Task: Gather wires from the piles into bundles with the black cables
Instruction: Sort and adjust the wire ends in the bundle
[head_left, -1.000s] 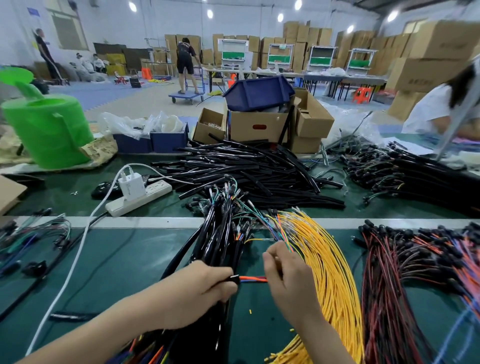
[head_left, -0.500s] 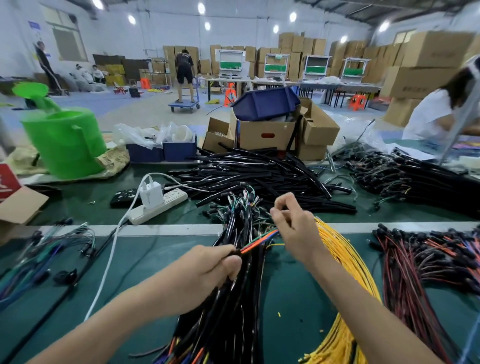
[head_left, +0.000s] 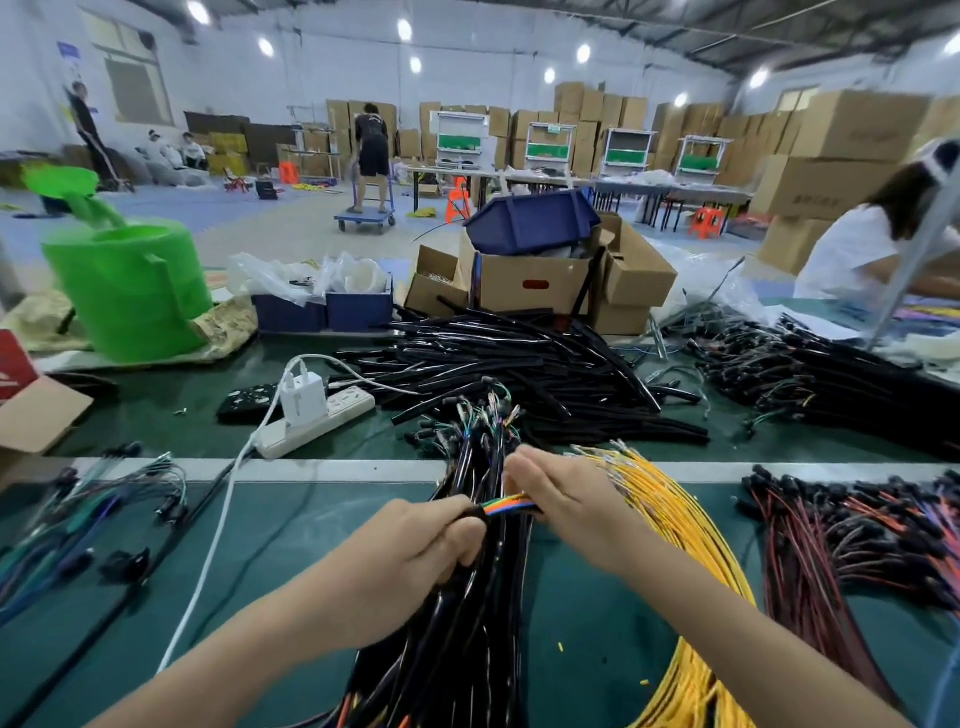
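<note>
Mid-frame, the left hand (head_left: 415, 551) curls tight round the black cable bundle (head_left: 467, 649). The right hand (head_left: 566, 499) pinches the coloured wires (head_left: 511, 505) emerging from it, just beside the yellow wires (head_left: 685, 525).

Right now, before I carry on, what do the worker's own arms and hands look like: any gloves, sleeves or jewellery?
Both are bare. The left hand and right hand wear no gloves, and no ring shows. The left forearm and right forearm carry no sleeve, watch or band down to the frame's lower edge. Anything worn higher up is out of view.
</note>
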